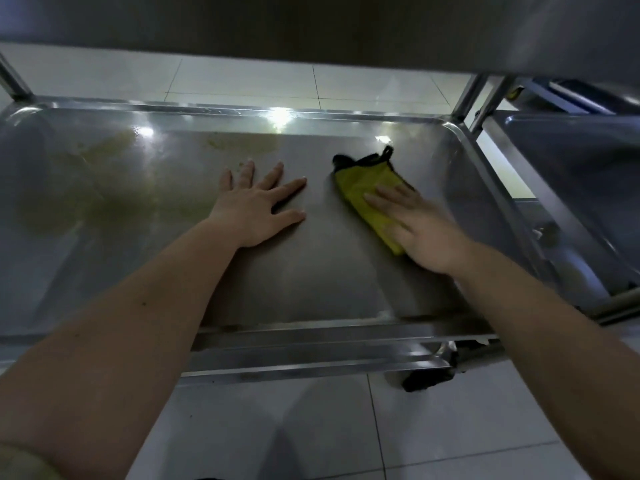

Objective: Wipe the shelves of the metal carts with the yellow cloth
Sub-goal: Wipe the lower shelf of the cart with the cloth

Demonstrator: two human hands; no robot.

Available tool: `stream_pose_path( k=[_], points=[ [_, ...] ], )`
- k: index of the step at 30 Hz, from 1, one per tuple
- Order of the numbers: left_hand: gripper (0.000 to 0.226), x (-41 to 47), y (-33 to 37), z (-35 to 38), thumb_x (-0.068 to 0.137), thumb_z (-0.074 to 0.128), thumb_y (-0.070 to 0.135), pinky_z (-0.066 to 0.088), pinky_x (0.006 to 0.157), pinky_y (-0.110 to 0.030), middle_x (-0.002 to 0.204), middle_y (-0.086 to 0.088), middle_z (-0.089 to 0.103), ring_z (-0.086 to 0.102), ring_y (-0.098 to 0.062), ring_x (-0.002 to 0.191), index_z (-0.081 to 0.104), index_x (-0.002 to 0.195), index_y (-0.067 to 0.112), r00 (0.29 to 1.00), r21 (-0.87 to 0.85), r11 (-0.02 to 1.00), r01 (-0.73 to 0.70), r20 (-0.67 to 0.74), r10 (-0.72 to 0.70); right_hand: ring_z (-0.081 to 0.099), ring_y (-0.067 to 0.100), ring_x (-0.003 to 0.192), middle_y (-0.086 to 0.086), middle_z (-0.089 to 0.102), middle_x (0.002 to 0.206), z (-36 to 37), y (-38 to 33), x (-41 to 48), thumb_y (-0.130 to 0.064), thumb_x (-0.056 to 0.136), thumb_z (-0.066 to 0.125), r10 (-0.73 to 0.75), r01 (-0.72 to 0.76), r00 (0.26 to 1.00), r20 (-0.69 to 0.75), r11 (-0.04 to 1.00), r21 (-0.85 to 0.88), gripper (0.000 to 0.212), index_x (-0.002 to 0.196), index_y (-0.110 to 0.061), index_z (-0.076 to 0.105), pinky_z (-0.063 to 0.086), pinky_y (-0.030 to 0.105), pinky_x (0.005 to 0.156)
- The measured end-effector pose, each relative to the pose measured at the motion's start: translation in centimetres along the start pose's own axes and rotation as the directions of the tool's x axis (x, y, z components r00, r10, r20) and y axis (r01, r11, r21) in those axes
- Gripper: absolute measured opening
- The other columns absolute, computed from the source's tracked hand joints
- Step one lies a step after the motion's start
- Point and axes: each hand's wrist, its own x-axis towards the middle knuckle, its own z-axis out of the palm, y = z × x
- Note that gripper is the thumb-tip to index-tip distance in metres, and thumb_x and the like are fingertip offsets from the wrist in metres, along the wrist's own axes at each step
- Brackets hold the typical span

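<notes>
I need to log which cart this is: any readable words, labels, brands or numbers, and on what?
No readable text on the shelf, the yellow cloth or the neighbouring cart.
A small yellow patch on the far right frame is too blurred to read.

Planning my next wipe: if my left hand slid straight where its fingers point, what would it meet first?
Likely only bare steel, then the raised far rim of the metal cart shelf. The left hand points past the yellow cloth.
</notes>
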Motion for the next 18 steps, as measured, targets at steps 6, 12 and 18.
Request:
stream_pose_path(
  k=[6, 12, 18],
  points=[
    [0.071, -0.1, 0.1, 0.2, 0.072, 0.004, 0.090, -0.005, 0.115, -0.057, 0.162, 0.014, -0.003, -0.004, -0.031, 0.148, -0.006, 0.139, 0.067, 1.000, 0.007, 1.000, -0.010, -0.016, 0.010, 0.004, 0.010, 0.150, -0.018, 0.017, 0.159, 0.1, -2.5, -9.1, -0.043, 0.100, 0.038, -0.292, 0.280, 0.947, 0.131, 0.954, 0.106, 0.049, 0.149, -0.041, 0.027, 0.010, 0.036, 0.120],
    [0.058, 1.1, 1.9, -0.7, 0.087, 0.022, 0.074, -0.002, 0.112, -0.063, 0.160, 0.015, 0.014, 0.001, -0.030, 0.148, 0.019, 0.143, 0.057, 0.999, -0.045, 0.999, 0.002, -0.039, -0.004, -0.001, 0.009, 0.149, -0.017, 0.012, 0.160, -0.5, -1.5, -5.6, -0.036, 0.102, 0.041, -0.209, 0.194, 0.970, 0.126, 0.974, 0.119, 0.050, 0.148, -0.041, 0.022, 0.007, 0.037, 0.121],
    [0.053, 3.3, 7.3, -0.5, 0.104, 0.023, 0.030, -0.002, 0.114, -0.061, 0.162, 0.011, -0.001, -0.003, -0.019, 0.149, 0.003, 0.149, 0.049, 0.989, -0.038, 0.988, -0.147, 0.007, 0.148, -0.003, 0.008, 0.149, -0.017, 0.011, 0.160, 0.0, -0.8, -5.1, -0.044, 0.100, 0.033, -0.247, 0.238, 0.962, 0.117, 0.967, 0.086, 0.051, 0.149, -0.043, 0.020, 0.003, 0.031, 0.121]
  ],
)
